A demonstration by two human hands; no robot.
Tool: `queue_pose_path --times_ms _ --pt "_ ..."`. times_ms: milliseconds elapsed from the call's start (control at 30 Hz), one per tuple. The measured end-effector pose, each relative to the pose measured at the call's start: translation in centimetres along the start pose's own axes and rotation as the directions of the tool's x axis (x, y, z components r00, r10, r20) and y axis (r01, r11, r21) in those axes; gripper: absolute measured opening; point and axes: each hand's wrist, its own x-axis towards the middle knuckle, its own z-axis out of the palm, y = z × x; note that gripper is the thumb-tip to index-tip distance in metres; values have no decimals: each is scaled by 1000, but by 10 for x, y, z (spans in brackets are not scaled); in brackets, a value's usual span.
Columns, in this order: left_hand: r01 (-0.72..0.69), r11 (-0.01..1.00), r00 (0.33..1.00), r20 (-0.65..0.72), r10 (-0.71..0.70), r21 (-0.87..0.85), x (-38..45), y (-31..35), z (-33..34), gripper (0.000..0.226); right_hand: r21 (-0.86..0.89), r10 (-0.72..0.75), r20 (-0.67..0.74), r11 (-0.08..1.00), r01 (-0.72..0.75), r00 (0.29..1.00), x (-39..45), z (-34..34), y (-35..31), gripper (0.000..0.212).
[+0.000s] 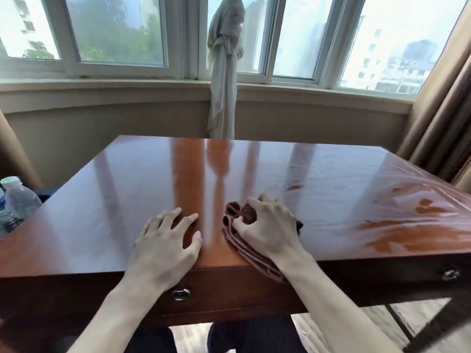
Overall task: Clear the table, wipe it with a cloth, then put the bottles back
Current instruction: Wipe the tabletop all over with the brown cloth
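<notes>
Right hand [265, 226] curled over a bunched reddish-brown cloth [244, 240], gripping it against the near edge of the glossy wooden table [127, 189], one fold hanging over the drawer front. Left hand [165, 240] flat and relaxed, fingers spread on the tabletop just beside the cloth. Clear plastic bottles [15, 200] off the table at far left, wet streaks across the right half.

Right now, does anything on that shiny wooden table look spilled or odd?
Yes: the glossy reddish wooden table shows cloudy streaks across its right side, patchy like wet smears. The right hand grips a brown cloth beside them.
</notes>
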Motion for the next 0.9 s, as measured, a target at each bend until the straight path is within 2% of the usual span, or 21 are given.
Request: queue_pose_path --times_ms 100,167,233,300,367,400,533,600,667,800,900 --pt "-1 1000 1000 1 1 -12 2 1 -2 67 60 -64 41 996 61 997 -15 -3 2 37" --pt "-2 1000 1000 16 2 -13 -1 1 -2 64 71 14 102 997 -21 995 17 -9 0 29" --pt "2 1000 1000 -3 -2 -12 0 0 -2 62 84 47 79 995 -53 996 33 1 -4 25" --pt "8 1000 1000 7 -8 -10 0 -1 -1 60 35 -26 26 999 25 999 21 7 -9 28" --pt "-2 1000 1000 1 2 0 0 0 0 61 62 -130 41 990 128 991 -3 11 -4 28" --pt "-6 1000 1000 -6 6 -1 0 1 -1 61 90 -137 64 987 131 988 -1 7 0 28" --pt "2 1000 1000 6 -2 -10 0 0 -2 54 79 16 110 997 -25 994 51 8 5 44" --pt "2 1000 1000 9 -2 -16 -3 1 -1 54 25 -74 73 997 72 995 31 12 4 46" --pt "2 1000 1000 3 -2 -13 -3 4 -2 55 58 -140 53 989 137 989 1 10 5 42" --pt "2 1000 999 47 -3 20 1 7 -6 68 56 -52 94 997 47 994 49 14 11 36" --pt "10 999 999 36 -11 37 19 9 -18 73 58 -49 45 997 46 998 61 27 7 31"
